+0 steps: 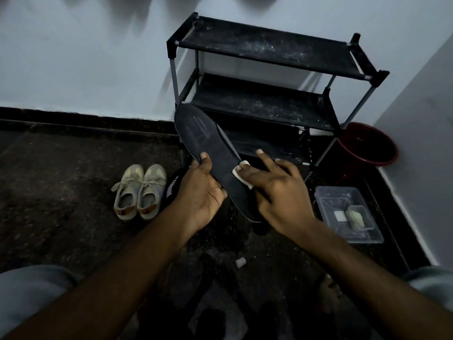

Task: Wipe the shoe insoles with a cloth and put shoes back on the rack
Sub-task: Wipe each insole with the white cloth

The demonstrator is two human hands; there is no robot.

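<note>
A long dark insole (pixel 208 143) is held up in front of the black shoe rack (pixel 267 52), its toe end pointing up and left. My left hand (pixel 203 192) grips its lower left edge, thumb on top. My right hand (pixel 274 190) presses a small white cloth (pixel 239 171) flat against the insole's middle, with the fingers spread and nearly straight. A pair of beige sneakers (pixel 139 192) stands on the floor to the left. A black shoe (pixel 171 190) lies partly hidden behind my left hand.
A red bucket (pixel 367 146) stands in the corner right of the rack. A clear plastic container (pixel 348 212) with small items sits on the floor at right. A small pale cap (pixel 240 262) lies on the dark floor between my arms. White walls enclose the corner.
</note>
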